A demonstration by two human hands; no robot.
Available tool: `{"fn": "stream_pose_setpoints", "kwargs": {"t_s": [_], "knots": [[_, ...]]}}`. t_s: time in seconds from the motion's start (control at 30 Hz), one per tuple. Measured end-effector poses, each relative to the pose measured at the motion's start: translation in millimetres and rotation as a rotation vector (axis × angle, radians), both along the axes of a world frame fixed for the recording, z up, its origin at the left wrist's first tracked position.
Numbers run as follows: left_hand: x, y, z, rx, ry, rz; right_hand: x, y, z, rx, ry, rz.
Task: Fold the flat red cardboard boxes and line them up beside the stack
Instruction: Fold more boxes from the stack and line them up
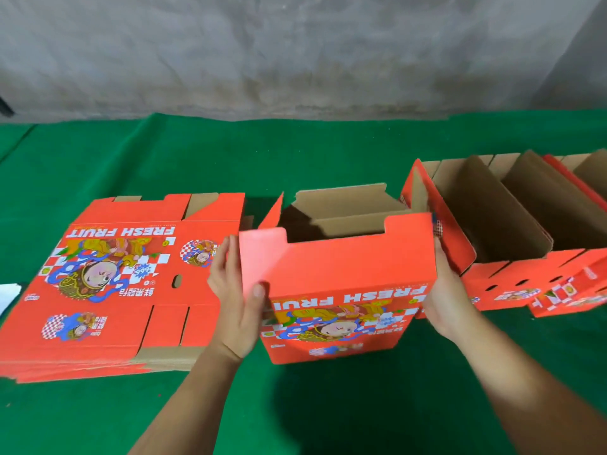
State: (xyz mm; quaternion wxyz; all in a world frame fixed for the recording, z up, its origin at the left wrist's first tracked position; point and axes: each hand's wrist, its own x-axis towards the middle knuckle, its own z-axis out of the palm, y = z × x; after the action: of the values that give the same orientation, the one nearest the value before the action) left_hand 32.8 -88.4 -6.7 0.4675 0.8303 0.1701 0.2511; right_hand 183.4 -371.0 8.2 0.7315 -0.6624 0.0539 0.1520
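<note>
Green felt table [328,152]: red open-topped box [341,277] upright, both hands' fingers clamped on its sides.

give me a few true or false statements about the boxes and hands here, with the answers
1. The stack of flat boxes lies to the left of the box being folded. True.
2. The left hand rests on the flat stack. False: it holds the left side of the box being folded, thumb on its front.
3. The right hand holds the right side of that box. True.
4. The top of the held box is closed. False: it is open, brown inside showing.
5. The folded boxes stand in a row to the right, on the green cloth. True.
6. The flat boxes are printed blue. False: they are red with FRESH FRUIT lettering.
</note>
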Motion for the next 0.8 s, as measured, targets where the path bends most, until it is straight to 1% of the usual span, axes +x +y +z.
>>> {"fn": "stream_pose_setpoints", "kwargs": {"t_s": [0.03, 0.07, 0.13, 0.2, 0.27, 0.33, 0.37, 0.4, 0.43, 0.5, 0.63, 0.73, 0.8], "knots": [[-4, -3, -2, 0.078, 0.001, -0.031, -8, -2, -2, 0.086, 0.019, 0.028], [-7, -6, -5, 0.067, -0.004, -0.054, -16, -3, -4, 0.154, 0.033, 0.035], [-11, -10, -11, 0.013, -0.039, -0.093, -27, -8, -11, 0.207, 0.016, 0.014], [-14, -13, -8, -0.186, -0.067, -0.133, -33, -11, -16, 0.194, -0.052, -0.01], [-16, -16, -1, -0.495, -0.079, -0.17, -37, -15, -14, 0.176, -0.092, -0.018], [-15, -14, 4, -0.816, -0.055, -0.156, -37, -19, -10, 0.152, -0.1, -0.015], [-14, -12, 6, -0.936, -0.029, -0.161, -37, -20, -7, 0.137, -0.099, 0.01], [-12, -10, 10, -0.986, 0.002, -0.173, -37, -22, -4, 0.129, -0.095, 0.045], [-11, -9, 14, -0.965, 0.037, -0.178, -37, -23, -1, 0.128, -0.089, 0.081], [-9, -11, 24, -0.843, 0.062, -0.181, -36, -25, 5, 0.137, -0.069, 0.135], [-1, -13, 54, -0.545, 0.025, -0.131, -33, -28, 17, 0.157, -0.016, 0.23], [11, -12, 79, -0.318, 0.03, 0.005, -35, -19, 29, 0.133, -0.051, 0.202], [16, -16, 92, -0.139, 0.02, 0.049, -39, -10, 36, 0.129, -0.101, 0.103]]}}
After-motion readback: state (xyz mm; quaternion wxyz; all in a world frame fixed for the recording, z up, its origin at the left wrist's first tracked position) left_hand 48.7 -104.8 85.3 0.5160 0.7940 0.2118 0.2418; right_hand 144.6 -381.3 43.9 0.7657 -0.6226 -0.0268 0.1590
